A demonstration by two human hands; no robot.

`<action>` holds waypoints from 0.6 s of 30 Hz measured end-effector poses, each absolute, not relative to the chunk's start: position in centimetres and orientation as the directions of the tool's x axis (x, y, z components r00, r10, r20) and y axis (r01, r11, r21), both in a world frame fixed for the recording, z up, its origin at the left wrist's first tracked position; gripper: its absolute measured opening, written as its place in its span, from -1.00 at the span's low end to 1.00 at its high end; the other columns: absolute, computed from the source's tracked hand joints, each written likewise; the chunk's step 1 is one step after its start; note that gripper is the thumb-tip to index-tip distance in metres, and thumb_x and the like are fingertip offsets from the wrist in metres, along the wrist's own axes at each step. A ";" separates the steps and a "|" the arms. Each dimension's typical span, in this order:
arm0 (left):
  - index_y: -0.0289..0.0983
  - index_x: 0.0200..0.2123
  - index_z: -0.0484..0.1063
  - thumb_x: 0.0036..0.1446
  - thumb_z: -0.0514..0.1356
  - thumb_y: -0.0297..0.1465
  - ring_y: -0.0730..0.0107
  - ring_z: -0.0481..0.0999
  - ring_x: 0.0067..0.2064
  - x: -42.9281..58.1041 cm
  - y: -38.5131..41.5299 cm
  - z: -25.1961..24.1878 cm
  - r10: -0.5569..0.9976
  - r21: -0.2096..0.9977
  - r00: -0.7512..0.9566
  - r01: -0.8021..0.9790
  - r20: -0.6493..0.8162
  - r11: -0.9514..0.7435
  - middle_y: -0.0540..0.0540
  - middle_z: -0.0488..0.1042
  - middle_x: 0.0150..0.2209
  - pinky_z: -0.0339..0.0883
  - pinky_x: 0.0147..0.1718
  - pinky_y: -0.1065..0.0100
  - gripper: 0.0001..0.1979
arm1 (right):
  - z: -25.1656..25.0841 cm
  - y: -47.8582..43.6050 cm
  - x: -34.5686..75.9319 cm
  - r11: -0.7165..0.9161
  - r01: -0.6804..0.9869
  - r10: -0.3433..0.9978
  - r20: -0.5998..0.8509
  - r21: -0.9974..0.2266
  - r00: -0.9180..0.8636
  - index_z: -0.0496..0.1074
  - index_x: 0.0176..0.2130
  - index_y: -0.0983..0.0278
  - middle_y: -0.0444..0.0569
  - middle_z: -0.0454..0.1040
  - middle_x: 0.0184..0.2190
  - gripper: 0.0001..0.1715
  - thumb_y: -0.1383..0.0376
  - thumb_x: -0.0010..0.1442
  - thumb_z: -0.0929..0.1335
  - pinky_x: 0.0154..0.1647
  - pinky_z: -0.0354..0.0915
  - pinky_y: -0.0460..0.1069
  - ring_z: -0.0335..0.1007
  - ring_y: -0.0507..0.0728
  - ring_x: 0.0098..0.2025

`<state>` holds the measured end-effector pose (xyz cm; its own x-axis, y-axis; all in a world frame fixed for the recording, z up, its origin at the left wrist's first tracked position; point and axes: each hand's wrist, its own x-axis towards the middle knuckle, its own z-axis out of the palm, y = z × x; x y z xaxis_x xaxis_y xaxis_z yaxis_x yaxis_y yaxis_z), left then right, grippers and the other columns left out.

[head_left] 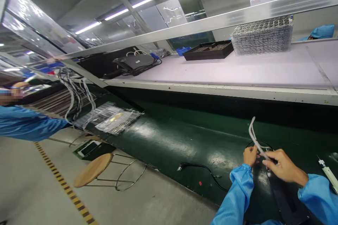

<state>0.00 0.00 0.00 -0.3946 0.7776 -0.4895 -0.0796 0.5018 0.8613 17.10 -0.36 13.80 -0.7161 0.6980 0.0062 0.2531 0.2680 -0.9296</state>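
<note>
At the lower right, my right hand (283, 167) is closed round a pale grey cable (254, 134) whose looped end rises above the fingers. Just left of it, my left hand (250, 156) has its fingers curled together by the lower part of the cable; what they pinch is too small to make out. Below both hands lies a dark device (286, 197) on the green bench. A black cord with a plug (196, 165) runs over the bench from the left toward the device.
A pale screwdriver-like tool (329, 174) lies far right. Bagged parts (116, 117) rest on the green bench (163, 140). The shelf (200, 74) holds wire racks (262, 37) and a black tray (208, 51). A person in blue sleeves (29, 123) and a stool (93, 170) are left.
</note>
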 end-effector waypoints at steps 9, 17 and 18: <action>-0.41 -0.06 0.33 0.36 0.06 -0.49 0.23 0.54 -0.18 1.2 -6.1 -0.4 0.710 0.794 -0.398 -0.468 -0.581 0.388 -0.32 0.43 -0.06 0.48 -0.41 0.39 -0.85 | 12.7 -3.3 18.3 0.312 0.467 0.552 -0.242 -0.828 -0.798 0.33 -0.46 0.30 -0.10 0.34 -0.49 -0.69 0.24 0.25 0.19 -0.28 0.07 -0.01 0.22 0.06 -0.37; -0.42 -0.27 0.52 0.11 0.21 -0.67 0.23 0.50 -0.44 -6.3 -12.4 -1.2 0.616 0.859 -0.726 0.067 -0.307 0.507 -0.27 0.49 -0.33 0.38 -0.51 0.39 -0.86 | 9.7 -5.7 18.5 0.493 0.623 0.446 -0.439 -0.607 -0.780 0.48 -0.20 0.33 0.19 0.43 -0.21 -0.73 0.30 0.22 0.23 -0.02 0.23 0.16 0.35 0.32 -0.07; -0.39 -0.26 0.54 0.10 0.24 -0.65 0.23 0.50 -0.42 -6.1 -10.7 -1.1 0.666 0.873 -0.697 0.119 -0.265 0.472 -0.25 0.50 -0.33 0.40 -0.43 0.36 -0.86 | 9.4 -6.1 18.3 0.510 0.625 0.431 -0.453 -0.591 -0.781 0.48 -0.20 0.34 0.21 0.43 -0.20 -0.73 0.30 0.20 0.25 -0.02 0.24 0.17 0.35 0.34 -0.07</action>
<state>-6.15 -10.71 -1.10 -0.6968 0.6665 -0.2651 0.1193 0.4722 0.8734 18.34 -6.11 9.38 -0.7806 0.4307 -0.4530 0.6246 0.5105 -0.5910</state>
